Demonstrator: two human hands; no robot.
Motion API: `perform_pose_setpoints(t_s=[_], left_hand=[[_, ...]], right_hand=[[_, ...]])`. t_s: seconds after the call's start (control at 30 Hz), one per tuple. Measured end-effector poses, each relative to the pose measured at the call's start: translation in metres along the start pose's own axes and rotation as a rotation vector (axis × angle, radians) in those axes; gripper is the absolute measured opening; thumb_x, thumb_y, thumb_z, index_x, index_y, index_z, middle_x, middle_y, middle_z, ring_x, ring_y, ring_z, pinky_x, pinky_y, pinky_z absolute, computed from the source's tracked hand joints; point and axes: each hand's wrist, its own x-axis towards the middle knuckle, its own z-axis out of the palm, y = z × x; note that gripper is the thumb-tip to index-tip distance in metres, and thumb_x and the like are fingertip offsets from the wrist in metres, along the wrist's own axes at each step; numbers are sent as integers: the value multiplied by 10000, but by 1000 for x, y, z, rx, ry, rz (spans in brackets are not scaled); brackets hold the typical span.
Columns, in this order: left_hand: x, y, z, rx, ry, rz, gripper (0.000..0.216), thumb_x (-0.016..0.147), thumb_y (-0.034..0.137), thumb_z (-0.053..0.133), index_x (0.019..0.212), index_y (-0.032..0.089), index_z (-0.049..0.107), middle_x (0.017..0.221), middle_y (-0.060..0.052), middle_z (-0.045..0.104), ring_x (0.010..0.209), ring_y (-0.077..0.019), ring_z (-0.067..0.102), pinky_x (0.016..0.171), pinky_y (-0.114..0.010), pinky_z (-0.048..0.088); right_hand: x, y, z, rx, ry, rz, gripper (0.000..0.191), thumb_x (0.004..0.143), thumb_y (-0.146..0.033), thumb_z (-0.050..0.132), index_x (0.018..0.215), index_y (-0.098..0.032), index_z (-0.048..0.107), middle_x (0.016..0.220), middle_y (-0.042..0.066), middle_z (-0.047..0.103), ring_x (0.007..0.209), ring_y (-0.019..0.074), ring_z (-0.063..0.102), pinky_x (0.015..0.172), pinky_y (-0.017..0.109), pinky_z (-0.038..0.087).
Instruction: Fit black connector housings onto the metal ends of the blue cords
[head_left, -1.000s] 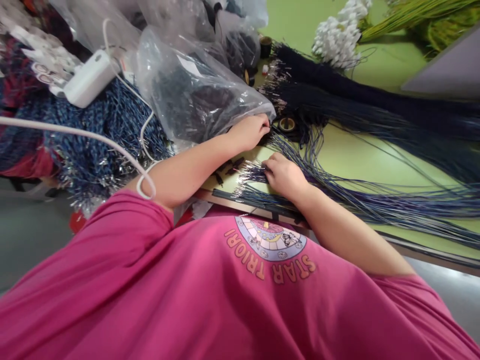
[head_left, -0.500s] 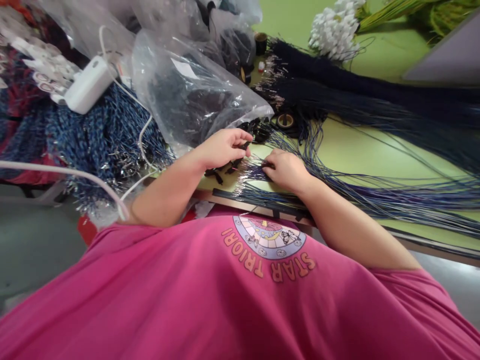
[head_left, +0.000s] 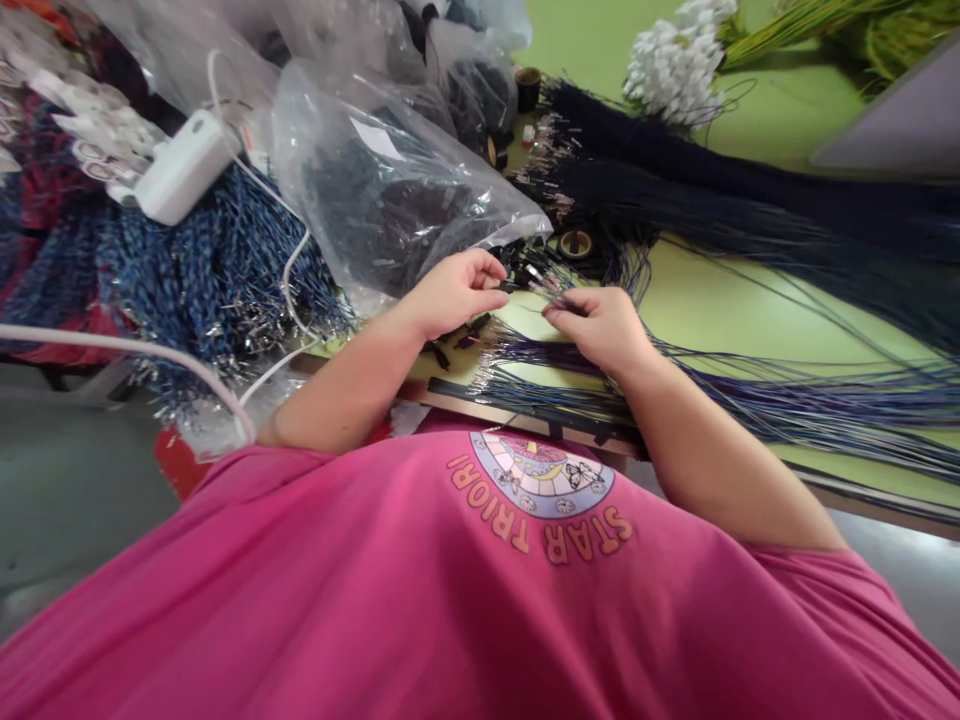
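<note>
My left hand (head_left: 456, 295) pinches a small black connector (head_left: 505, 286) between thumb and fingers; most of it is hidden by the fingertips. Facing it, my right hand (head_left: 600, 328) is closed on a few thin wires (head_left: 551, 285), their light-coloured ends poking out toward the left hand. The two hands are apart. Below them, a bundle of blue and dark wires (head_left: 697, 385) runs along the table to the right, with bare metallic tips (head_left: 486, 368) at its left end. Several loose black connectors (head_left: 474, 328) lie beside my left hand.
A clear plastic bag (head_left: 405, 180) of black parts lies behind my left hand. Rolls of tape (head_left: 574, 243) and a dark wire bundle (head_left: 720, 170) are farther back. At left are blue twisted wires (head_left: 217, 250), a white device (head_left: 186, 168) and its white cable (head_left: 292, 270).
My right hand has lifted away from the wire bundle and moved slightly right, now with a few wires raised in its fingers. My left hand stays about where it was, still pinching the black connector.
</note>
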Motion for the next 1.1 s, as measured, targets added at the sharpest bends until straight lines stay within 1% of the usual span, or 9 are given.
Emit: perform_pose_setpoints(t_s=[0.1,0.17,0.23,0.4,0.6,0.73,0.9,1.0,1.1], left_hand=[[1,2,12,30,-20,43,199,686,167,720,872,151,652,742,5,618,648,-79,513,638,-229,405],[0,0,18,0,-62,38,210,705,199,708,906,149,668,734,7,624,636,-79,505,629,-227,401],[-2,-3,21,-50,-87,14,235,720,232,700,939,148,676,698,13,612,586,-71,472,585,-223,375],[-3,-8,22,-163,-93,-29,268,723,249,692,973,153,672,674,21,601,501,-46,394,504,-212,302],[-2,-11,25,-186,-101,-25,265,738,257,679,981,151,676,694,13,620,494,-43,397,494,-207,292],[-3,-9,29,-118,-73,-10,232,729,236,695,940,141,701,741,-8,666,554,-58,467,558,-214,366],[0,-11,36,-67,-56,48,227,690,239,742,885,125,723,816,-32,718,687,-100,577,700,-255,455],[2,-15,38,-83,-70,70,230,680,243,750,875,125,727,858,-40,734,747,-119,615,762,-277,474],[3,-17,39,-99,-55,87,217,675,237,751,861,130,722,862,-36,735,758,-119,619,771,-277,474]], right_hand=[[-1,0,-3,104,95,43,166,742,-288,651,738,-144,735,612,-12,595,612,123,497,599,261,376],[-2,1,-3,140,116,53,177,732,-293,664,777,-150,758,665,2,649,647,140,541,625,271,408],[-3,2,-2,137,125,43,189,733,-308,669,777,-151,765,688,10,674,670,152,568,644,283,428],[-6,-1,2,69,205,24,151,729,-264,655,736,-147,750,656,11,668,648,148,570,623,282,421],[-7,-1,4,-7,241,0,101,726,-196,626,719,-154,718,644,3,648,625,135,546,635,279,415],[-7,1,7,-47,226,-23,98,737,-204,616,709,-159,699,637,-1,636,623,135,535,631,276,404],[-8,2,12,-67,191,-56,140,760,-225,603,644,-163,652,590,-17,581,603,120,500,607,263,377],[-8,2,13,-30,172,-48,148,752,-239,624,628,-160,638,573,-26,557,589,110,479,585,255,360],[-8,2,14,-10,153,-16,156,742,-253,642,620,-157,636,564,-28,550,584,108,475,573,252,353]])
